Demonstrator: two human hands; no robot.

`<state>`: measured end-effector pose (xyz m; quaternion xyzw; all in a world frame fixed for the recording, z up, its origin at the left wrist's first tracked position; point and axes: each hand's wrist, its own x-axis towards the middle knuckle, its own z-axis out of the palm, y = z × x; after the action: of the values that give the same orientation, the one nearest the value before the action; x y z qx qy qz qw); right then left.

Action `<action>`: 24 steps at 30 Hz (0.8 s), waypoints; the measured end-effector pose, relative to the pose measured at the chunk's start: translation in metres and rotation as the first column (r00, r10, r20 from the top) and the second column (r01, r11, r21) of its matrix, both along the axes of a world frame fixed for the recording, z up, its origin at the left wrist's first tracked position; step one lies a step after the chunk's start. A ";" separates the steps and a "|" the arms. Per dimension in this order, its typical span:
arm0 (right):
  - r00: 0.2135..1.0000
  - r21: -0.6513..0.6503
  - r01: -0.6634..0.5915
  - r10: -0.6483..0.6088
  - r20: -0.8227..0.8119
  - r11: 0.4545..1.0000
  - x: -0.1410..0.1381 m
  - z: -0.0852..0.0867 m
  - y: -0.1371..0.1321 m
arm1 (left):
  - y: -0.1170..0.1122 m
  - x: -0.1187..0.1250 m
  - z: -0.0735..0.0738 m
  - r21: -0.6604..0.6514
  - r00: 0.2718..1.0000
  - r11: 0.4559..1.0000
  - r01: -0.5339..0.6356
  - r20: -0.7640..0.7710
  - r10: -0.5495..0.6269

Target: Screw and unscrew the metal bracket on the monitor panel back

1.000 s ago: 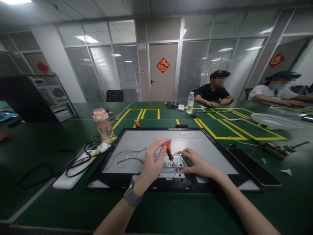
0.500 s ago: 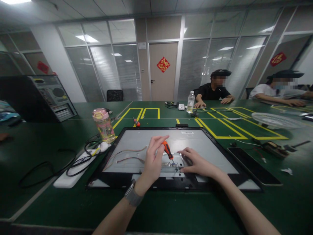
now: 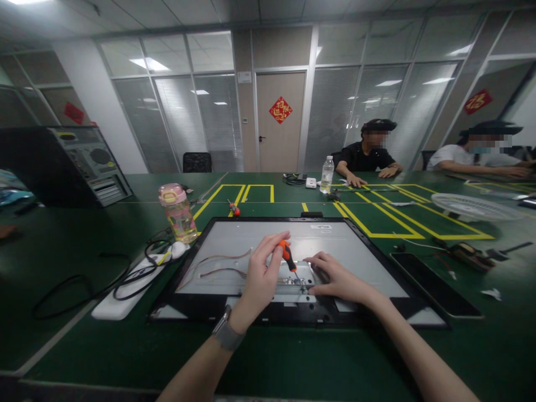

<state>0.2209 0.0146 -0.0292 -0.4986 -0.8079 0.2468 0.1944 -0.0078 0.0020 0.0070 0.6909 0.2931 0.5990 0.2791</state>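
Over on the left of the desk [image 3: 301, 363], a black computer case [image 3: 94, 162] stands, and nearer in, a white power strip [image 3: 109, 308] lies with a black cable [image 3: 113, 255] looped across it. Moving along: a pink-capped drinking bottle [image 3: 180, 215], upright, just beside the screen panel [image 3: 368, 262], which lies flat; then a small red screwdriver [image 3: 235, 210] beyond the panel's far edge.

And here's the left hand [image 3: 263, 272], its grip pinching the handle of an orange screwdriver [image 3: 286, 254]. That tool leans over mid-panel, tip pointing down at the metal bracket [image 3: 307, 274]. Compared with one second ago, hand and handle have slipped slightly to the left; since half a second ago, barely a change.

Behind, a water bottle [image 3: 327, 174] stands upright. Then it's the right hand [image 3: 335, 279], grip spread, thumb and fingers apart with their tips at the bracket, just where they were.

But there's movement across the desk! A co-worker's hand [image 3: 355, 181], close by the water bottle half a second ago, has slid to the right. And out on the right, a dark phone [image 3: 435, 286] lies just beside the panel.
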 end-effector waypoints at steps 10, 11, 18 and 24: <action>1.000 0.000 -0.008 0.008 -0.004 1.000 0.001 -0.001 0.000 | 0.001 0.000 0.003 -0.029 1.000 0.999 -0.019 0.024 0.020; 1.000 0.002 -0.008 0.008 -0.003 1.000 0.001 -0.001 0.001 | 0.001 0.000 0.003 -0.037 1.000 0.999 0.005 0.026 -0.004; 1.000 0.008 -0.009 0.009 -0.003 1.000 0.001 -0.002 0.001 | 0.003 0.002 0.001 -0.016 0.999 1.000 -0.013 0.030 0.014; 1.000 0.000 -0.004 0.004 -0.002 1.000 0.001 -0.001 0.001 | 0.000 -0.001 0.002 -0.050 0.999 0.999 0.014 0.033 -0.012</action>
<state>0.2221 0.0151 -0.0300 -0.4968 -0.8086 0.2477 0.1946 -0.0085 0.0022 0.0089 0.6756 0.2990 0.6009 0.3051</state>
